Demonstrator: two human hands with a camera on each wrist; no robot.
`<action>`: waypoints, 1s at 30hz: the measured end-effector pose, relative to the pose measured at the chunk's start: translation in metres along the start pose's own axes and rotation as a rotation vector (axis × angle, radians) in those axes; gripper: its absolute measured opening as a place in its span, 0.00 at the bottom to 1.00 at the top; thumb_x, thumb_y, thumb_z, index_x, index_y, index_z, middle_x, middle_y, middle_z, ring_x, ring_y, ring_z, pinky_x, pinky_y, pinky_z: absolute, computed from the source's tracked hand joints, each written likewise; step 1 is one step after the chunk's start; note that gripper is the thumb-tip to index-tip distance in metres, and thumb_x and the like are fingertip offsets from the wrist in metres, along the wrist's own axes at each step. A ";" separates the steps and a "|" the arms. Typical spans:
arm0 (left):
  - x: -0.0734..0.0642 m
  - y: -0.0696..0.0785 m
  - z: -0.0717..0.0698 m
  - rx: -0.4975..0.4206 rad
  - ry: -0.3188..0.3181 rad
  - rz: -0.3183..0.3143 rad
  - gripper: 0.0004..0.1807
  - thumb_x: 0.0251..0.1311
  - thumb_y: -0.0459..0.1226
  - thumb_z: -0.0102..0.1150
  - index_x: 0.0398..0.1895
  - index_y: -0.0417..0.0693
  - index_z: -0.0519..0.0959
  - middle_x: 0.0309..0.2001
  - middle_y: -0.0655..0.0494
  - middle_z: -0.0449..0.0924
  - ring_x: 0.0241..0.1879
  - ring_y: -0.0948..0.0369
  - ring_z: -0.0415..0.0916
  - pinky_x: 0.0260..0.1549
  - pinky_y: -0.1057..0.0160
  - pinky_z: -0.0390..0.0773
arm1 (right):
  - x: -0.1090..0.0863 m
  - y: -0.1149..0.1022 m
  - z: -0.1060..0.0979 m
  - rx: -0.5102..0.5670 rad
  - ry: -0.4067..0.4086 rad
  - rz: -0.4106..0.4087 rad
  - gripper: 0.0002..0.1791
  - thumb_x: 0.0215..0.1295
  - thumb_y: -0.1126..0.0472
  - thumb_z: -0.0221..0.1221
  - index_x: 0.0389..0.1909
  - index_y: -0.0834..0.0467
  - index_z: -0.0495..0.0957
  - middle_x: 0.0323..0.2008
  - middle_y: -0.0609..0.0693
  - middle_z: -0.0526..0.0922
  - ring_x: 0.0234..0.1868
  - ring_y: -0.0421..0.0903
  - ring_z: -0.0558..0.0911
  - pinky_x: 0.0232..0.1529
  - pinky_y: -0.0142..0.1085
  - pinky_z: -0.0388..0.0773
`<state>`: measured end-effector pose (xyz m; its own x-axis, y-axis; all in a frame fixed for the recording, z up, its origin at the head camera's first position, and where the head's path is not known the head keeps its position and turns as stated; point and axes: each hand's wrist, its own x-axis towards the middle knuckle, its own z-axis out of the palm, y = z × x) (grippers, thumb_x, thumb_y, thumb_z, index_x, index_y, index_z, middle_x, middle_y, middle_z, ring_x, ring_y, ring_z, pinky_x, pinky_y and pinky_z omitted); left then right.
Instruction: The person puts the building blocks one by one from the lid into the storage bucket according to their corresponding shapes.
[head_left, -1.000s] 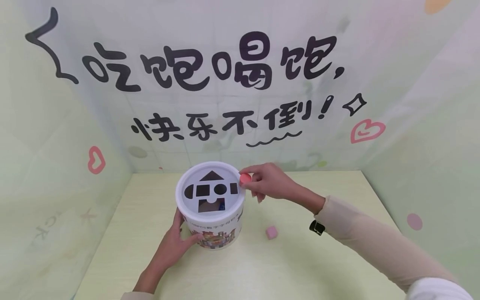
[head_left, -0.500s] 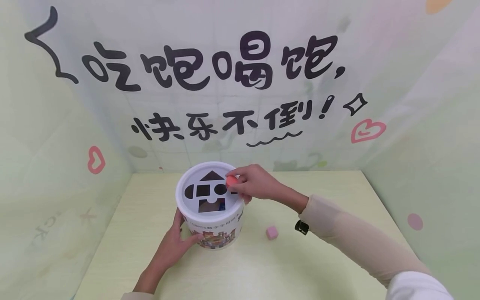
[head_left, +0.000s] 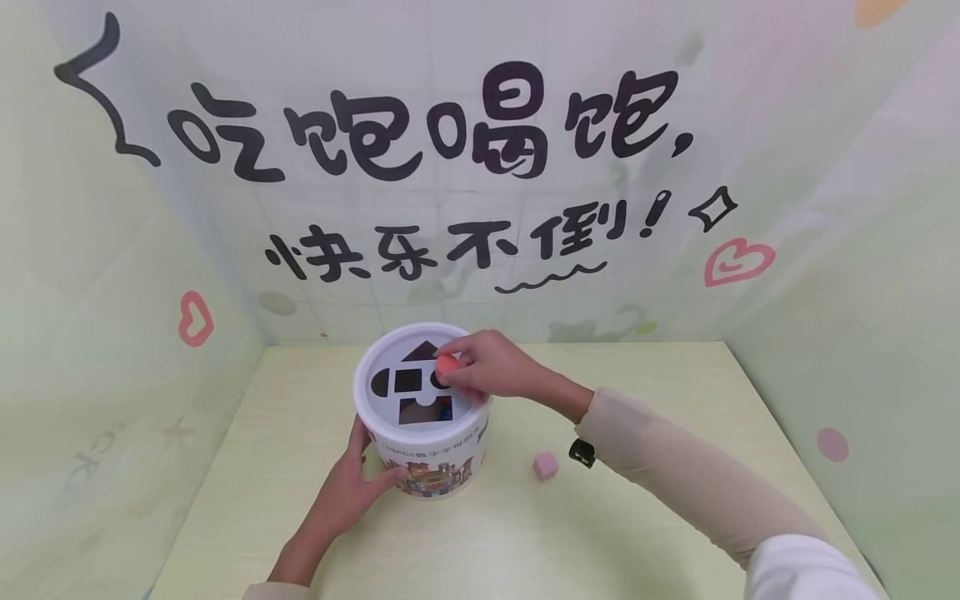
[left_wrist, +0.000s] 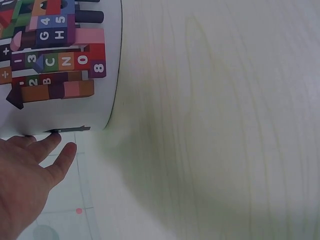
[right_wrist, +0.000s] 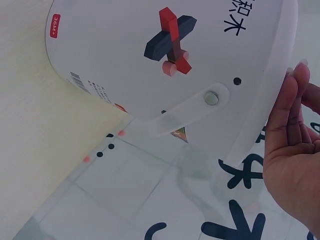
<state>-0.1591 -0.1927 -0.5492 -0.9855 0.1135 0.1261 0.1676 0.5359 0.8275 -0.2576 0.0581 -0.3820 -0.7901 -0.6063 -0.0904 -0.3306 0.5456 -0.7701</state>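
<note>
In the head view a white bucket [head_left: 378, 427] stands on the table, its lid pierced by several shaped holes. My left hand [head_left: 341, 500] holds its left side, thumb across the printed front and fingers round the side; the left wrist view shows the left hand [left_wrist: 27, 182] at the wall. Over the lid, my right hand [head_left: 495, 365] pinches a round orange-red block [head_left: 447, 365] between thumb and fingers. The block is just above the round hole [head_left: 441, 380], partly covering it. In the right wrist view the right hand [right_wrist: 295, 130] is beside the rim; the block is hidden there.
A small pink block [head_left: 545, 466] lies on the pale wooden table [head_left: 615, 500], right of the bucket. A wall sheet [head_left: 450, 200] with black lettering rises behind the table, and more sheets stand at both sides. A white handle [right_wrist: 192, 107] hangs on the bucket.
My right hand has moved left with the orange-red block, from the lid's right rim to over the round hole. The left hand and the bucket have stayed in place.
</note>
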 end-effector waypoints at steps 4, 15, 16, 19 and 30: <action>0.000 0.000 0.000 0.002 -0.001 -0.002 0.60 0.55 0.50 0.69 0.77 0.74 0.31 0.71 0.41 0.61 0.69 0.42 0.61 0.59 0.34 0.68 | 0.002 -0.001 0.001 -0.016 -0.003 0.008 0.18 0.64 0.58 0.63 0.54 0.57 0.80 0.15 0.48 0.78 0.13 0.42 0.76 0.17 0.29 0.74; 0.001 0.002 0.000 -0.002 -0.002 -0.001 0.60 0.54 0.50 0.70 0.77 0.74 0.32 0.71 0.41 0.62 0.69 0.42 0.61 0.59 0.33 0.68 | 0.003 -0.005 0.002 -0.022 -0.029 0.014 0.20 0.63 0.59 0.64 0.56 0.58 0.80 0.15 0.47 0.79 0.13 0.41 0.75 0.17 0.29 0.75; 0.001 0.002 -0.001 -0.003 -0.003 -0.003 0.60 0.54 0.50 0.70 0.77 0.75 0.32 0.71 0.41 0.62 0.69 0.42 0.61 0.59 0.33 0.68 | 0.003 -0.005 0.001 -0.020 -0.032 0.014 0.20 0.63 0.58 0.64 0.56 0.58 0.79 0.15 0.47 0.79 0.13 0.41 0.75 0.17 0.29 0.75; 0.001 0.001 -0.001 -0.003 -0.005 -0.008 0.60 0.54 0.51 0.70 0.77 0.74 0.32 0.71 0.41 0.61 0.69 0.42 0.61 0.60 0.33 0.67 | 0.003 -0.005 0.001 -0.015 -0.036 0.012 0.20 0.62 0.58 0.65 0.55 0.58 0.79 0.15 0.47 0.79 0.13 0.41 0.75 0.16 0.30 0.75; 0.000 -0.002 0.001 0.017 0.000 -0.009 0.59 0.55 0.51 0.69 0.77 0.74 0.32 0.72 0.40 0.60 0.69 0.40 0.60 0.60 0.34 0.67 | 0.005 -0.003 0.004 -0.019 -0.018 0.027 0.19 0.63 0.58 0.65 0.54 0.57 0.80 0.16 0.48 0.79 0.12 0.42 0.75 0.15 0.29 0.74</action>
<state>-0.1597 -0.1929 -0.5518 -0.9870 0.1087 0.1187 0.1592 0.5510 0.8192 -0.2588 0.0508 -0.3824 -0.7893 -0.6016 -0.1226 -0.3193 0.5727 -0.7550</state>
